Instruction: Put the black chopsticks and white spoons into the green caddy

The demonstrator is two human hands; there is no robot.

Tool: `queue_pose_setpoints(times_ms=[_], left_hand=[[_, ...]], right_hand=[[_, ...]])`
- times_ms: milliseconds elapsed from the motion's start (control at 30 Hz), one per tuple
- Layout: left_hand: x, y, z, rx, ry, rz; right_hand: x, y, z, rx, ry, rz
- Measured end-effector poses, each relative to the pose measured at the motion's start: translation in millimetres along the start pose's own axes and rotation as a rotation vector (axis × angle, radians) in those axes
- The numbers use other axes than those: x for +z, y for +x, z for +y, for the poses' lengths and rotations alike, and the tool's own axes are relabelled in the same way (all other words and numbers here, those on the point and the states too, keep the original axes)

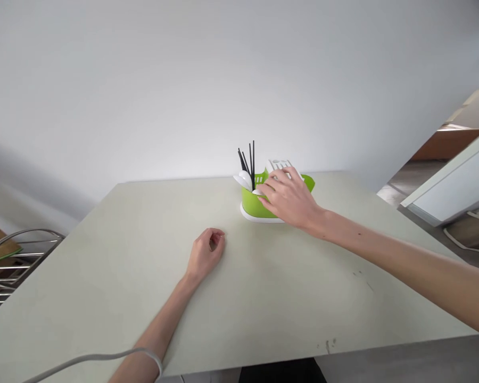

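A green cutlery holder [252, 206] with a white base stands near the table's back edge. Black chopsticks [253, 165] and white spoons [243, 180] stick up from its left part. Over the holder's front rim is my right hand [287, 199], thumb and forefinger closed at a white spoon [257, 192], most of which is hidden. Behind that hand shows a white slotted piece [279, 164], partly covered by the fingers. My left hand [206, 249] rests on the table to the left and nearer me, fingers loosely curled with nothing visible in them.
The pale table [104, 276] meets a white wall [175, 96] at the back. A grey cable [91, 357] crosses my left forearm. A metal rack [22, 258] stands beyond the left edge, and white furniture [455, 181] is off to the right.
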State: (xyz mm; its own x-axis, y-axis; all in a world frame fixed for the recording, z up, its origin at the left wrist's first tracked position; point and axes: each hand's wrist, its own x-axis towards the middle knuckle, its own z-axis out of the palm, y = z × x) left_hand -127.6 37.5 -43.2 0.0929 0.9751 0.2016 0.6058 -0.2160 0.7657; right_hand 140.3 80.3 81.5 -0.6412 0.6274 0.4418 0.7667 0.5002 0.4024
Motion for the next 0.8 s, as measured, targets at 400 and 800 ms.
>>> queue_pose_setpoints(times_ms=[400,800], left_hand=[[-1.9,-2,4,-0.025,0.007,0.001],[-4.5,-1,11,-0.115,0.023,0.056]], right_hand=[[2,-151,21,0.094,0.436,0.048],[87,-187,-4,1.179,0.974,0.048]])
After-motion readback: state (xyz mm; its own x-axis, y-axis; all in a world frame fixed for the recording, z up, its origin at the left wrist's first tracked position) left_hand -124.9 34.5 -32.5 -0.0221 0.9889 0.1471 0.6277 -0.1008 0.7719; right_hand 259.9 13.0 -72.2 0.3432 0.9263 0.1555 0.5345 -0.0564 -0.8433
